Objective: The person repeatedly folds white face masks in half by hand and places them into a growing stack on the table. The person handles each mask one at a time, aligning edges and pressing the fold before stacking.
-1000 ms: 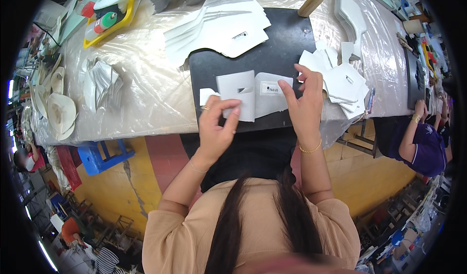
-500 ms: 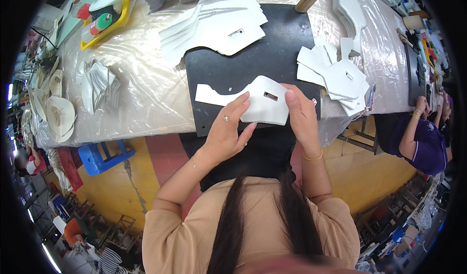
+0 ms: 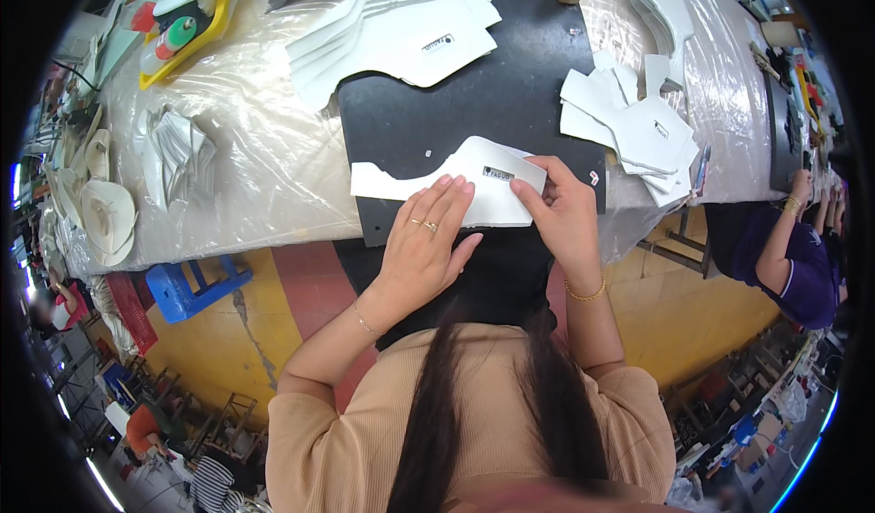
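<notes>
White piece (image 3: 497, 205) at the black board's (image 3: 447, 107) near edge.
The left hand (image 3: 419, 249) lies flat on it, fingers together, thumb apart; the right hand (image 3: 570, 214) pinches its right side. Clear plastic (image 3: 260, 162) covers the table (image 3: 237, 217) around the board; the floor (image 3: 205, 358) runs yellow and red, with a blue stool (image 3: 178, 296) to the left and a co-worker (image 3: 802, 271) in purple off right.

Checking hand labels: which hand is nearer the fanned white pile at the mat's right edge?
Right. The right hand is left of the pile and nearer the person; the left hand is farther left, on the white cut piece.
</notes>
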`<state>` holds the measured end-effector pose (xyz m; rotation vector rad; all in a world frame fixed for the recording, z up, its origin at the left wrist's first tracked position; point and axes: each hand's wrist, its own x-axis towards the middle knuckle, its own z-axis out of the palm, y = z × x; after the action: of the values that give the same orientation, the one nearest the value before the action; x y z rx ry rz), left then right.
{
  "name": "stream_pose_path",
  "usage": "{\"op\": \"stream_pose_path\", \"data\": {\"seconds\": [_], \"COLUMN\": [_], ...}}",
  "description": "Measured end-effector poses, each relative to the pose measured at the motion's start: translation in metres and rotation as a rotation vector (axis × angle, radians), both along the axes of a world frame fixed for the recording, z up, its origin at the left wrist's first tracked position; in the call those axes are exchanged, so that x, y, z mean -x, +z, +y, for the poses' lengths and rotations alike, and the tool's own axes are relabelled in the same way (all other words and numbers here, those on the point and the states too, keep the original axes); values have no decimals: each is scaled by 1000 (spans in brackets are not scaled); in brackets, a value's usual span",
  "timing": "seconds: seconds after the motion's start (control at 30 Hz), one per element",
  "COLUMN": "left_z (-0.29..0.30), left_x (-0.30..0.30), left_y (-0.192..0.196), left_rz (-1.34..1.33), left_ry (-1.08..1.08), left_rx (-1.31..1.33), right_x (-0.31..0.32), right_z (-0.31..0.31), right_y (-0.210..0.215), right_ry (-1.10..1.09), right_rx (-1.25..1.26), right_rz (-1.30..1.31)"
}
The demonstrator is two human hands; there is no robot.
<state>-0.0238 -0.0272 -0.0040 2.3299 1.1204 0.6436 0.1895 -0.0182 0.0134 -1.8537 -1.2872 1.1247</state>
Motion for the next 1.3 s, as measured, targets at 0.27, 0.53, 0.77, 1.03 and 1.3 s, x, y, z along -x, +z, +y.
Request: {"op": "stream_pose_path", "data": {"seconds": [0.27,0.53,0.77,1.03,1.3], "left_z": [2,3,5,2,-6], "left_x": [-16,-22,-21,-22,-25], "left_y": [-4,-9,-10,-11,-14], "left_rz": [191,291,347,401,392], "left_ry": [101,111,84,68,88], "left_rx": [-164,-222,-292,-317,-294], "right_x": [7,9,9,12,8], "right_z": [-2,-3,-5,-6,-9], "right_y": [1,-3,-3,-4,-2], "right_ry": [8,21,31,25,-11], "right_rx": [-156,-236,-271,-297,-238], "right_rz": [-89,-134,-163,-187,-110]}}
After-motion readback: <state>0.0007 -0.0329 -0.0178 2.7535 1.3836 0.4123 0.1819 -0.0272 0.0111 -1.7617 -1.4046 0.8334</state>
